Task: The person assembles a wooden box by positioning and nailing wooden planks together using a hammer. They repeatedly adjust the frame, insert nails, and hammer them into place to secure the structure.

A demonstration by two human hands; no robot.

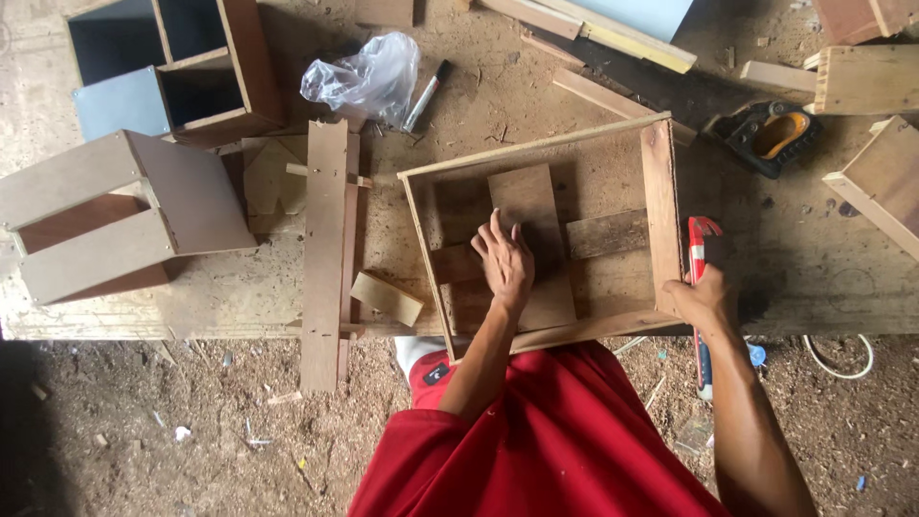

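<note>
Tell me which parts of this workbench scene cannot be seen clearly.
- Head view: the hammer handle is partly hidden by the right hand.
- The wood piece under the left hand inside the wooden box frame is covered by the palm.
- The plastic bag contents are too unclear.
- The white cable runs under the workbench edge.
</note>
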